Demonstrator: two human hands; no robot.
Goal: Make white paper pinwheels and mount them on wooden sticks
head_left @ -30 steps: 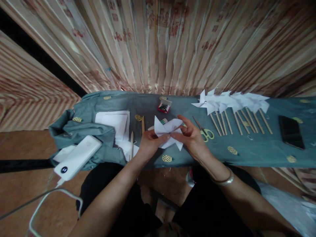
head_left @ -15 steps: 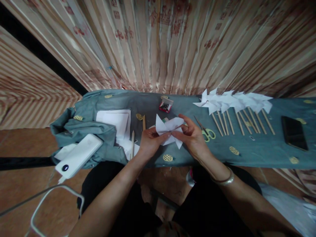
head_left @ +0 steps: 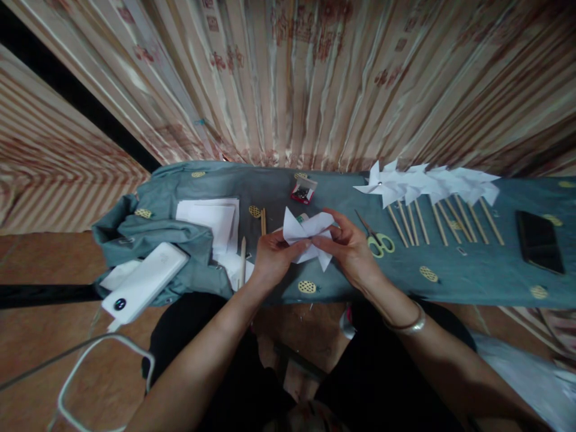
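Between my two hands is a white paper pinwheel (head_left: 310,227) with folded blades, held above the cloth-covered table. My left hand (head_left: 275,255) pinches its left side, thumb near the middle. On the right side my right hand (head_left: 344,243) grips it, with the thumb pressed close to the centre and fingers behind the paper. Both hands' rear fingers are partly hidden. Just beyond the pinwheel sits a small open red box (head_left: 302,191) with dark small pieces inside. Scissors with green handles (head_left: 380,244) lie to the right of my right hand.
Several finished pinwheels on sticks (head_left: 432,186) overlap in a row at the back right. A black phone (head_left: 539,241) lies at the far right. Leftward are stacked white papers (head_left: 209,219), wooden sticks (head_left: 263,222), a pencil-like stick (head_left: 243,264) and a white power bank (head_left: 146,282) with a cable.
Both hands keep nearly the same hold on the pinwheel. Its right blade and my right fingers have shifted very slightly; the whole view has moved a little.
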